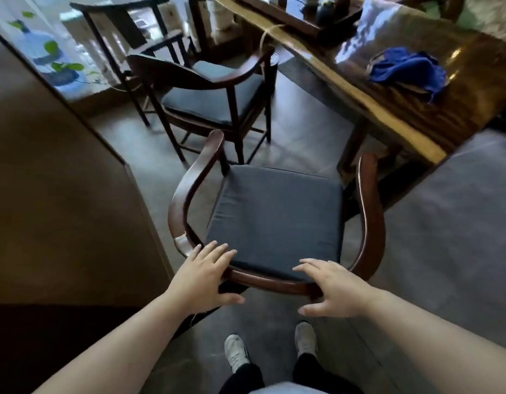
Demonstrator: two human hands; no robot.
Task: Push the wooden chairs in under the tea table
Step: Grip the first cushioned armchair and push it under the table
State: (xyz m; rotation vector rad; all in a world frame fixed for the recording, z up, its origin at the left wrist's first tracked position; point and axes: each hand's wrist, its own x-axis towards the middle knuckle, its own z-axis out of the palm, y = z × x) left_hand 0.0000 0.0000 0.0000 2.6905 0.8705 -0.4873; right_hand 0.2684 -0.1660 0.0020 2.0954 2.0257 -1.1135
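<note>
Chair (186, 183) backrest partly covered by both hands; its legs were hidden below the cushion (277, 217). The far end of the table (393, 106) was cut off at the frame top, and items there were too dark to identify.

Left hand (206, 275) lay palm-down on the left curve of the rail, fingers spread, thumb under the rear edge; loose contact, not a closed grip. Right hand (329, 288) rested on the rail's right side, fingers splayed forward, thumb behind; also open.

Chair stood directly ahead of the hands, seat facing the table corner, not yet under it. Second chair (209, 81) stood beyond the left hand, beside the table. Rail: dark, glossy, curved wood. Cushion: matte grey-blue fabric, square. Blue cloth (408, 71) lay crumpled on the glossy tabletop, beyond the right hand.
</note>
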